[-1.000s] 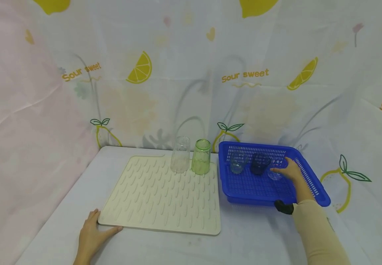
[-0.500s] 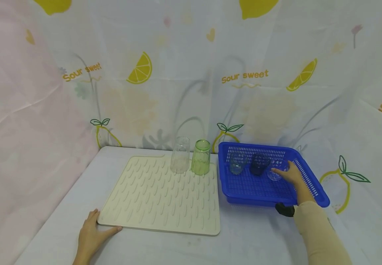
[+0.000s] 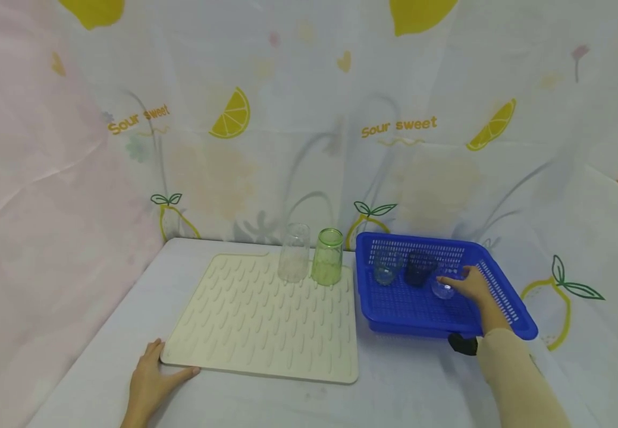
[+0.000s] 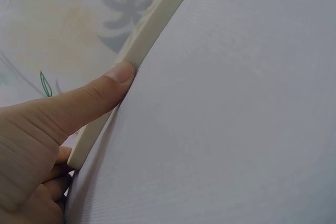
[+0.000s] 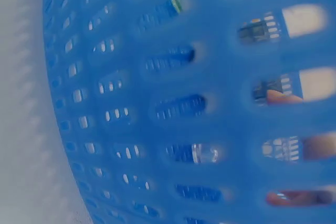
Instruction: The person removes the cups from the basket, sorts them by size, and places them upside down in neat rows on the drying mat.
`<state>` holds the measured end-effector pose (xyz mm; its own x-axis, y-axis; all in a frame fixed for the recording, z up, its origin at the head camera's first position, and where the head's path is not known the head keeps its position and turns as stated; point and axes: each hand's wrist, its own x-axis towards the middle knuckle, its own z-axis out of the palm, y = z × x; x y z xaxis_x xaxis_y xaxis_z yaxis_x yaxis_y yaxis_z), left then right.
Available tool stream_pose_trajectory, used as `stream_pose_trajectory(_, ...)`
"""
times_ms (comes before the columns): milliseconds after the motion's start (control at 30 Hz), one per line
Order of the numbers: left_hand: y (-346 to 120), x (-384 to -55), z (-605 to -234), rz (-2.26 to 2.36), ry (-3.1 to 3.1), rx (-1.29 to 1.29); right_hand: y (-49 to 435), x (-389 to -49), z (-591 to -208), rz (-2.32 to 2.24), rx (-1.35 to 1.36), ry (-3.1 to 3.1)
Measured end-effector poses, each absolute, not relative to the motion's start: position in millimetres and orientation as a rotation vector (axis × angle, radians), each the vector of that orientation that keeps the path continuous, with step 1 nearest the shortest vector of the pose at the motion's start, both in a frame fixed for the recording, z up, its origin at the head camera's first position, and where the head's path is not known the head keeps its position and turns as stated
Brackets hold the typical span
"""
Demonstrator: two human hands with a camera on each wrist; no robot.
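Observation:
In the head view my right hand (image 3: 471,285) reaches into the blue basket (image 3: 410,327) at the right. Its thumb and fingers grip a clear glass cup (image 3: 442,290) near the rim, partly hidden behind them. Left of it in the basket are a dark glass (image 3: 418,270) and a pale glass (image 3: 385,273). My left hand (image 3: 148,383) rests at the near left corner of a cream drying mat (image 3: 255,321). In the left wrist view its straight thumb (image 4: 97,95) presses the mat's edge (image 4: 152,30), and the other fingers lie round the corner.
A tall clear glass (image 3: 294,255) and a green glass (image 3: 328,258) stand side by side at the mat's far right. A lemon-print cloth (image 3: 298,166) hangs behind the table. The basket's slotted wall (image 5: 220,77) fills most of the right wrist view.
My right hand has lowered a little and its fingers have drawn in on the clear glass cup. The left hand stays at the mat corner. The head view has shifted slightly.

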<state>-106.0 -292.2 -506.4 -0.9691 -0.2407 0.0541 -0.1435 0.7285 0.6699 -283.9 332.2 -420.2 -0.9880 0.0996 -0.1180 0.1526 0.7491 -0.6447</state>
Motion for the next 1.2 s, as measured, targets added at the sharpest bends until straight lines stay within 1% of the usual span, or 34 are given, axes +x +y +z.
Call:
stream_pose_trajectory(700,-292.3,-105.9,-509.5,-1.029,-2.749,0.276,328.6,-278.3,-421.6,-1.117,0.174,2.791)
stream_pose_trajectory(967,-292.5,-105.9,-509.6,-1.027,-2.740,0.270,329.4,-276.6,-421.6,-1.122,0.090,2.775)
stream_pose_trajectory(1200,-292.0,-105.8,-509.2,-1.029,-2.745,0.277,328.5,-273.8,-419.4,-1.225,0.161,2.802)
